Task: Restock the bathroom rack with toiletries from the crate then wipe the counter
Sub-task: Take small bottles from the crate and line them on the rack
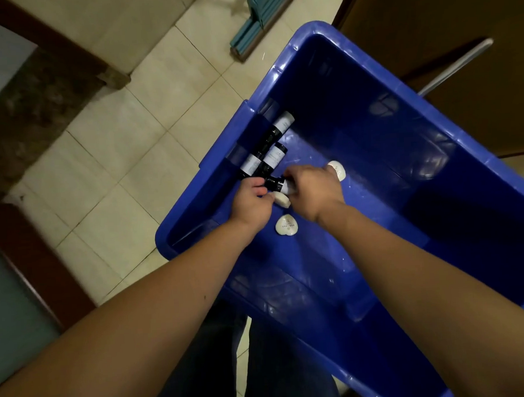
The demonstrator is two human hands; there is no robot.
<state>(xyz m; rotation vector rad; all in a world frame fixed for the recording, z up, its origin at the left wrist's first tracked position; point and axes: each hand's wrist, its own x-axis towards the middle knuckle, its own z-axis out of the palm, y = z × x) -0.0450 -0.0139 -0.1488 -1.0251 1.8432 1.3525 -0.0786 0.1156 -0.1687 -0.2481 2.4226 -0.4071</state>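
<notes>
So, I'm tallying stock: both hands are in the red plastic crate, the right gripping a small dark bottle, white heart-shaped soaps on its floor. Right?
No: the head view shows the plastic crate is blue, not red. Otherwise yes: left hand and right hand are in it, the right gripping a small dark bottle, white heart-shaped soaps on its floor.

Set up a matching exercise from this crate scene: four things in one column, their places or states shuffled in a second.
1. teal mop head
2. nearest heart-shaped soap
3. topmost bottle
4. right hand

A. lying along the crate wall
B. gripping a small bottle
C. on the floor tiles
D. loose on the crate floor

Pairs: 1-C, 2-D, 3-A, 4-B
</notes>
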